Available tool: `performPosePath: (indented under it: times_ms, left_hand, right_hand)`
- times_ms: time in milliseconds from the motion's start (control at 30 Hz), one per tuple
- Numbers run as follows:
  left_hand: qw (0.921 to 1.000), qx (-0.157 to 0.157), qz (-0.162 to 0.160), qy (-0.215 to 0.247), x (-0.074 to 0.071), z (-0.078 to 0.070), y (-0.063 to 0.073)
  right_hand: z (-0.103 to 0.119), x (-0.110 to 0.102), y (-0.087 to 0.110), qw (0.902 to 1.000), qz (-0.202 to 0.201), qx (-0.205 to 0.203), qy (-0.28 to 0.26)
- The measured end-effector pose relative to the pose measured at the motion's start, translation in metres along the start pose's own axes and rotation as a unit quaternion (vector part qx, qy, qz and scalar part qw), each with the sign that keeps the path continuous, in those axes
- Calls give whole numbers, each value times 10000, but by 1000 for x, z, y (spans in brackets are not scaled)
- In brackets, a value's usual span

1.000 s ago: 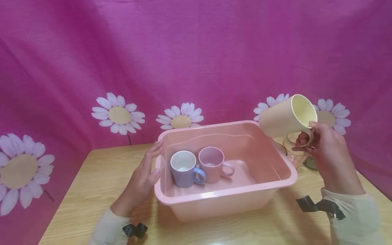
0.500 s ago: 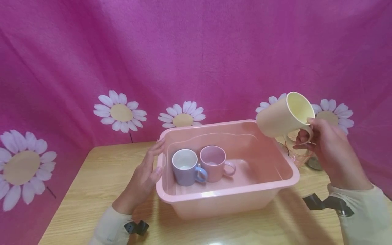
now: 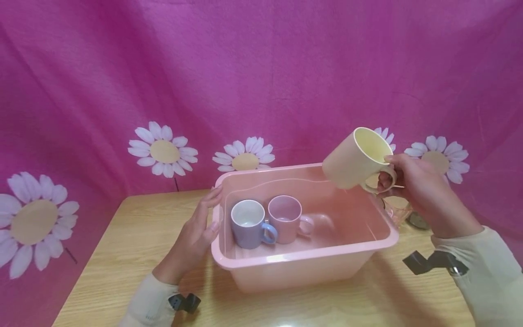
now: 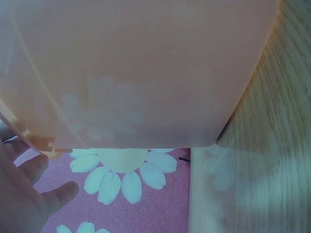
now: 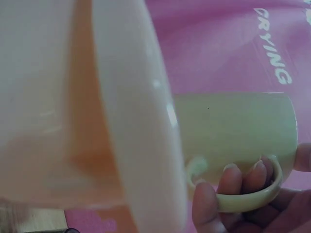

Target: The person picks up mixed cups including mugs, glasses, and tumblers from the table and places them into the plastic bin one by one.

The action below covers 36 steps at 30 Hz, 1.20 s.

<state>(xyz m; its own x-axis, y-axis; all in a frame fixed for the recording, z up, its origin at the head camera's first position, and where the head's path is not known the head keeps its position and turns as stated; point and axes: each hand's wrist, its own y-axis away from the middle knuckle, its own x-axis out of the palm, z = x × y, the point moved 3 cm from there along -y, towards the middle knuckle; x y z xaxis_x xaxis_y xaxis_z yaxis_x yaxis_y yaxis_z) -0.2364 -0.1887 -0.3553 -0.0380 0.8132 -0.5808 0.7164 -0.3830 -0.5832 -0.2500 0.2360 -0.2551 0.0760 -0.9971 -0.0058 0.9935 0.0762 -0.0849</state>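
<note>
By its handle, my right hand (image 3: pixel 416 188) grips a pale yellow mug (image 3: pixel 345 161), thumb near the rim. The mug is tilted, mouth to the upper right, above the right back part of a pink plastic basin (image 3: pixel 286 258). In the right wrist view, curled fingers pass through the handle of the yellow mug (image 5: pixel 233 126). My left hand (image 3: pixel 192 234) rests on the basin's left rim with its fingers extended; its thumb stands apart in the left wrist view. Inside the basin, a blue-grey mug (image 3: pixel 246 231) and a pink mug (image 3: pixel 286 225) stand upright side by side, handles to the right.
Beyond the basin's right end stand clear glass-like items (image 3: pixel 398 211), partly hidden by the basin and my right hand. The wooden table (image 3: pixel 130 236) extends around the basin. A magenta cloth (image 3: pixel 261 81) with daisies hangs behind it.
The yellow mug in my right hand has moved left, further over the basin. My left hand stays on the left rim, and the mugs inside keep their places.
</note>
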Motion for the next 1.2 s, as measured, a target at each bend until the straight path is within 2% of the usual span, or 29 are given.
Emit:
performPosePath:
  times_ms: [200,400,633,900,1200]
  left_hand:
    - [10000,35,15,-25,0,1,-1]
    - [10000,28,26,-46,0,1,-2]
    - [10000,-45,50,-43,1,1,-1]
    - [10000,4,24,-57,0,1,-1]
    - [9999,-130,68,26,0,0,0]
  right_hand:
    - [2,13,-2,9976,42,59,685]
    - [2,21,-2,9874,151,-41,1573]
    - [-5,26,-5,9857,277,133,1656]
    - [-5,36,-6,9882,160,255,1499]
    - [-8,47,-9,9787,404,374,1978]
